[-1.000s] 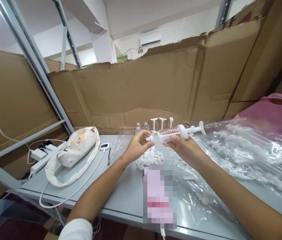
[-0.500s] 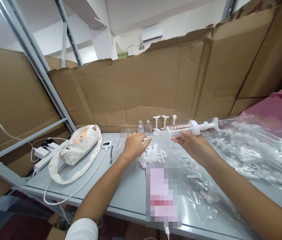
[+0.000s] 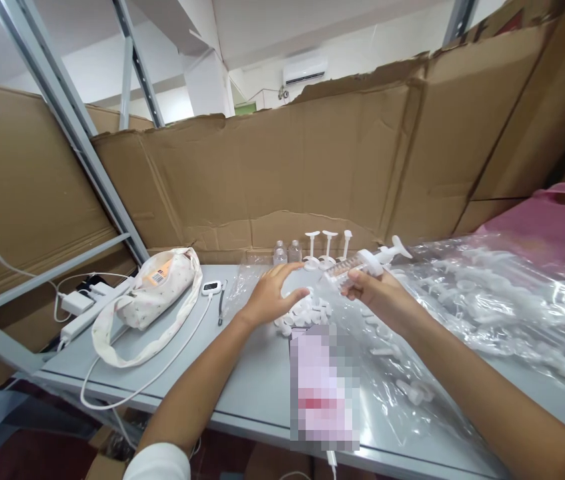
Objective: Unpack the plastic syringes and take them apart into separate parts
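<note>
Reaching forward over the grey table (image 3: 242, 393), your left hand (image 3: 272, 297) hangs palm-down just above the heap of small white caps (image 3: 309, 312), the wrist bent slightly inward. Its fingers are spread wide and loosely curved, with the thumb pointing right toward the heap. Nothing shows between them, and it cannot be told whether the fingertips touch a cap. Your right hand (image 3: 379, 295) is raised a little higher, just right of the heap, its forearm running in from the lower right corner. Its fingers and thumb close around the clear barrel of a syringe (image 3: 357, 267), gripping it from below.

The syringe lies nearly level, tilted so that its plunger end rises to the right and away from you. The barrel is see-through, a white collar rings its far end, and a white plunger rod with a flat handle sticks out beyond that. The other end points left toward your left hand, close to it but apart. You hold it in the air above the back half of the table, in front of the two small bottles (image 3: 287, 252) and the three upright plungers (image 3: 327, 241) that stand by the cardboard wall (image 3: 282, 180). Clear plastic bags (image 3: 492, 300) of white parts lie just to the right.
</note>
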`<state>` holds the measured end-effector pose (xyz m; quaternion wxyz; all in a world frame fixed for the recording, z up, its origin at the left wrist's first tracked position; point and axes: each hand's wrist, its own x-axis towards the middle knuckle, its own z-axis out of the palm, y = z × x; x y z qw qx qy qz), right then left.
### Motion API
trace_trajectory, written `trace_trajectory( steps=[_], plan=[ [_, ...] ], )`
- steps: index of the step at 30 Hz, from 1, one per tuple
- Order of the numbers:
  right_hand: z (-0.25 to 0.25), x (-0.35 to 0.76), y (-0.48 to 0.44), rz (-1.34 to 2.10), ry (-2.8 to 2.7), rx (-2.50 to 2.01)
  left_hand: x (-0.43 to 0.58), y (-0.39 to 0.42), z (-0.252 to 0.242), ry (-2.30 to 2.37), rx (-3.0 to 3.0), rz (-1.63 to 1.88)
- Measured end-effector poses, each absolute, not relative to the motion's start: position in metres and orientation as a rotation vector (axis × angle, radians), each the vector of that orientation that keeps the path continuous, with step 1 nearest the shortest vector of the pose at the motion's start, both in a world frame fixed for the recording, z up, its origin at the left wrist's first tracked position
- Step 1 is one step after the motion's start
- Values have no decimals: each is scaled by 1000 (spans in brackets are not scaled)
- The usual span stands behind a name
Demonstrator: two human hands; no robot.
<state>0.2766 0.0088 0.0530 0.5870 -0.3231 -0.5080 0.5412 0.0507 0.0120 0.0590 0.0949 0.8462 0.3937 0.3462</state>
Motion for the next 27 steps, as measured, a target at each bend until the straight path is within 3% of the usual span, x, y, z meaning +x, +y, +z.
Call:
trace_trajectory(
  steps=[8,16,27],
  plan=[
    [55,258,-13,1441,-1368,-608,78,-19,55,1088,2583,1153],
    [51,266,-7,1024,-1386,-792,70,-22,58,1027,2187,1138],
    [67,267,-17,1014,-1407,-765,69,-29,65,760,1712,931]
  ],
)
